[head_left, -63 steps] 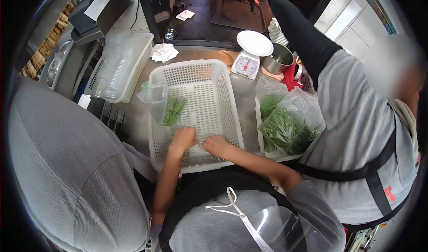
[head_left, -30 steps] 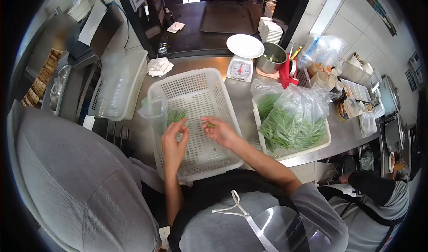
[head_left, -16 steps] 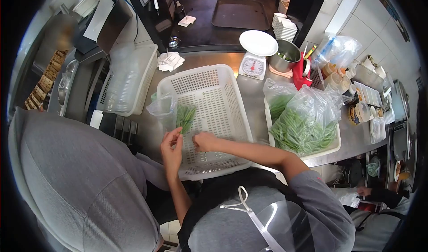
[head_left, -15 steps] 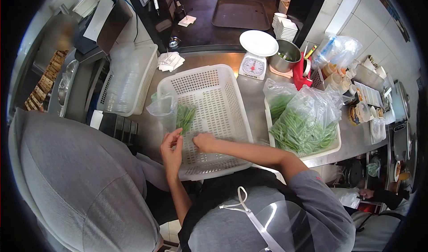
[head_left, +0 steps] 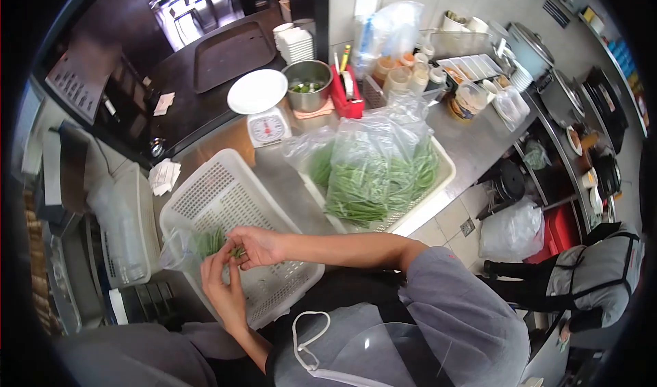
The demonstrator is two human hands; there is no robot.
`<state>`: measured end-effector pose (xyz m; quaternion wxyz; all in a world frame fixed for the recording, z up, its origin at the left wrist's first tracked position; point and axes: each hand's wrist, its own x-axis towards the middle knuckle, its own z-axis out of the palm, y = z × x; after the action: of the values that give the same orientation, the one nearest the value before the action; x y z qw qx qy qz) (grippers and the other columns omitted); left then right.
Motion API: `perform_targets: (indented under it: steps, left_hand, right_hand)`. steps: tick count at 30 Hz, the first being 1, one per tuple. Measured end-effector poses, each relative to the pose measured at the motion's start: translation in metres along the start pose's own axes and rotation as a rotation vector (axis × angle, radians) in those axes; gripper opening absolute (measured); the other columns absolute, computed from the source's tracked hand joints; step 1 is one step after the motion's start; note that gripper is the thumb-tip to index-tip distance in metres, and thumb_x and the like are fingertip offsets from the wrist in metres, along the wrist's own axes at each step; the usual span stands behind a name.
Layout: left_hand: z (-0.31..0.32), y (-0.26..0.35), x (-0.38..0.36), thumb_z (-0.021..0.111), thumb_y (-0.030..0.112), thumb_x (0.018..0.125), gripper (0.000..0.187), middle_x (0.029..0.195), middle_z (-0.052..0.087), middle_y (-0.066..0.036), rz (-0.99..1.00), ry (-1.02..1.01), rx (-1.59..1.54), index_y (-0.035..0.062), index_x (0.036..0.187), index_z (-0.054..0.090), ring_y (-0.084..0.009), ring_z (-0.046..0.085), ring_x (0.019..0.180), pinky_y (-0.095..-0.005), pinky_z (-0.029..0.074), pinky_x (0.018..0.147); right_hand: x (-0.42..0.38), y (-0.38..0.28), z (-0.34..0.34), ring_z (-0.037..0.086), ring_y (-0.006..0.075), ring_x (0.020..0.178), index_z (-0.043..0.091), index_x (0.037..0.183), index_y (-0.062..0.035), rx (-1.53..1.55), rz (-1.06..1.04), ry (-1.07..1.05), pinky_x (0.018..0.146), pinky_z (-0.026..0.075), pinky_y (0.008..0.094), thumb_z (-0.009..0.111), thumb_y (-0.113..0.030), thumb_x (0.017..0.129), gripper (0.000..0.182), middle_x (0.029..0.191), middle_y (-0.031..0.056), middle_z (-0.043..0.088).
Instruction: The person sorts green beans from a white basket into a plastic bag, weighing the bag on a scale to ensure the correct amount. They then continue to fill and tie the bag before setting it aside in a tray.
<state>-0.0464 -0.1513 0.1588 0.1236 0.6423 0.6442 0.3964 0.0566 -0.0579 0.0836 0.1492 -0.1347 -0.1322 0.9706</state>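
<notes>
Over the near left part of a white perforated basket (head_left: 229,162), my two hands meet. My right hand (head_left: 256,247) is curled, with a few pieces of green beans (head_left: 237,252) at its fingertips. My left hand (head_left: 222,281) is just below and left, thumb and fingers pinched at the same pieces; the exact contact is partly hidden. Beside them, a small bunch of green beans (head_left: 207,242) lies by a clear plastic bag (head_left: 178,250) at the basket's left side. A large clear bag of green beans (head_left: 373,182) sits in a second white basket (head_left: 445,171) to the right.
Behind the baskets stand a kitchen scale (head_left: 268,127) with a white plate, a metal pot (head_left: 308,99) and a red holder (head_left: 349,103). Sauce bottles (head_left: 407,75) line the right counter. A person (head_left: 595,271) bends at far right; a grey-clothed person (head_left: 130,359) is close on my left.
My view has turned to the right, so the baskets appear further left. My right hand has moved from inside the basket to meet my left hand at the bean pieces.
</notes>
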Motion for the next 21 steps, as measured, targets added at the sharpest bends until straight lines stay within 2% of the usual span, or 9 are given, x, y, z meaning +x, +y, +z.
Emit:
perform_targets:
  steps: [3, 6, 7, 10, 12, 14, 16, 18, 21]
  left_hand:
    - [0.021, 0.024, 0.017, 0.057, -0.001, 0.078, 0.021, 0.087, 0.056, -0.013, 0.111, -0.063, 0.04, 0.0002, 0.098, 0.061, -0.0266, 0.054, 0.083, -0.0325, 0.043, 0.074]
    - [0.04, 0.046, 0.032, 0.058, -0.002, 0.077, 0.022, 0.088, 0.056, -0.012, 0.213, -0.128, -0.022, 0.0006, 0.099, 0.061, -0.0264, 0.054, 0.085, -0.033, 0.042, 0.075]
    - [0.045, 0.052, 0.036, 0.059, -0.001, 0.076, 0.024, 0.09, 0.056, -0.013, 0.256, -0.15, -0.018, 0.0011, 0.1, 0.061, -0.0271, 0.054, 0.087, -0.0339, 0.042, 0.077]
    - [0.062, 0.075, 0.049, 0.06, 0.0, 0.076, 0.025, 0.093, 0.056, -0.013, 0.371, -0.198, -0.12, 0.0012, 0.101, 0.061, -0.0282, 0.054, 0.089, -0.0338, 0.042, 0.079]
    - [0.077, 0.082, 0.06, 0.06, 0.002, 0.076, 0.027, 0.103, 0.056, -0.013, 0.444, -0.289, -0.16, 0.0021, 0.103, 0.06, -0.0286, 0.054, 0.093, -0.0343, 0.043, 0.082]
    - [0.093, 0.092, 0.073, 0.06, 0.002, 0.076, 0.029, 0.108, 0.055, -0.012, 0.495, -0.382, -0.192, 0.0027, 0.105, 0.06, -0.0283, 0.054, 0.095, -0.0348, 0.043, 0.084]
    - [0.113, 0.101, 0.085, 0.061, 0.004, 0.076, 0.03, 0.115, 0.054, -0.012, 0.574, -0.441, -0.184, 0.0022, 0.106, 0.059, -0.0279, 0.053, 0.099, -0.0358, 0.042, 0.086]
    - [0.132, 0.115, 0.095, 0.061, 0.005, 0.076, 0.03, 0.115, 0.054, -0.011, 0.706, -0.439, -0.156, 0.0015, 0.105, 0.059, -0.0278, 0.053, 0.099, -0.0357, 0.042, 0.086]
    - [0.169, 0.142, 0.109, 0.064, 0.01, 0.074, 0.04, 0.121, 0.05, -0.012, 0.849, -0.426, -0.084, 0.0016, 0.112, 0.055, -0.0288, 0.046, 0.11, -0.0395, 0.037, 0.093]
  right_hand:
    - [-0.025, -0.013, -0.021, 0.056, 0.0123, 0.074, 0.058, 0.089, -0.0063, 0.027, -0.111, 0.055, 0.064, 0.045, 0.0247, 0.051, -0.029, 0.089, 0.024, 0.084, 0.0031, 0.061]
    - [-0.064, -0.025, -0.027, 0.056, 0.0115, 0.074, 0.058, 0.091, -0.0068, 0.076, -0.264, 0.078, 0.064, 0.046, 0.0252, 0.049, -0.028, 0.091, 0.023, 0.085, 0.0026, 0.06]
    - [-0.08, -0.032, -0.018, 0.055, 0.0129, 0.071, 0.056, 0.09, -0.0064, 0.136, -0.286, 0.197, 0.058, 0.043, 0.0253, 0.049, -0.021, 0.091, 0.017, 0.082, 0.0035, 0.058]
    - [-0.125, -0.054, -0.036, 0.055, 0.0122, 0.072, 0.056, 0.093, -0.0052, 0.148, -0.477, 0.14, 0.059, 0.044, 0.0247, 0.051, -0.018, 0.089, 0.014, 0.084, 0.0039, 0.057]
    - [-0.167, -0.084, -0.035, 0.057, 0.0141, 0.077, 0.055, 0.099, -0.001, 0.26, -0.631, 0.04, 0.071, 0.049, 0.0268, 0.053, -0.012, 0.087, 0.016, 0.091, 0.0078, 0.059]
    - [-0.212, -0.115, -0.018, 0.058, 0.0167, 0.082, 0.052, 0.105, 0.0007, 0.086, -0.958, 0.269, 0.076, 0.049, 0.0265, 0.049, -0.007, 0.088, 0.019, 0.092, 0.0083, 0.058]
    - [-0.256, -0.152, -0.025, 0.058, 0.0193, 0.088, 0.048, 0.11, 0.0021, -0.061, -1.175, 0.337, 0.079, 0.049, 0.0264, 0.045, -0.001, 0.087, 0.023, 0.095, 0.0103, 0.057]
    - [-0.294, -0.187, -0.033, 0.057, 0.0163, 0.085, 0.045, 0.114, 0.0003, -0.047, -1.332, 0.389, 0.076, 0.049, 0.0282, 0.041, 0.001, 0.088, 0.026, 0.099, 0.0116, 0.056]
    - [-0.331, -0.226, -0.061, 0.056, 0.015, 0.085, 0.045, 0.113, 0.0013, -0.196, -1.373, 0.536, 0.075, 0.048, 0.0277, 0.04, 0.0, 0.089, 0.025, 0.1, 0.0117, 0.057]
